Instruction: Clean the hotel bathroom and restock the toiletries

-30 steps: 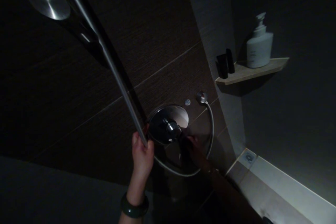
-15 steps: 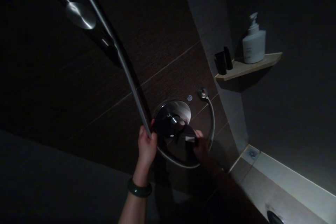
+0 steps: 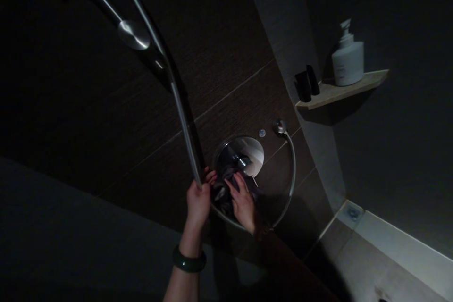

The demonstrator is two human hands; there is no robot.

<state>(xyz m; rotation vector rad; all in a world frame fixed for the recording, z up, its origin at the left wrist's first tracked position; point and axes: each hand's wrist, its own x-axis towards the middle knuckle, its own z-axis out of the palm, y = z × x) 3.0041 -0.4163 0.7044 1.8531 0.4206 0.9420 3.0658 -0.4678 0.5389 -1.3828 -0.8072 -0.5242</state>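
Observation:
A silver shower hose (image 3: 182, 115) runs down the dark tiled wall, and my left hand (image 3: 198, 200) is closed round it near its low point. A green bangle sits on my left wrist. My right hand (image 3: 242, 200) presses a dark, crumpled cloth (image 3: 222, 191) beside the left fingers, just below the round chrome valve plate (image 3: 255, 151). Part of the cloth lies hidden under the right fingers. The valve's short chrome handle (image 3: 243, 162) sticks out above the cloth.
A corner shelf (image 3: 350, 92) at the right holds a white pump bottle (image 3: 348, 62) and dark tubes (image 3: 307, 86). The hose's wall outlet (image 3: 280, 126) is right of the valve. A chrome hand-shower holder (image 3: 134, 34) is at the upper left. A floor drain (image 3: 352, 212) shows lower right.
My right hand has moved left with the cloth, from the valve's lower right to beside my left hand. My left hand still grips the hose. The view has shifted slightly.

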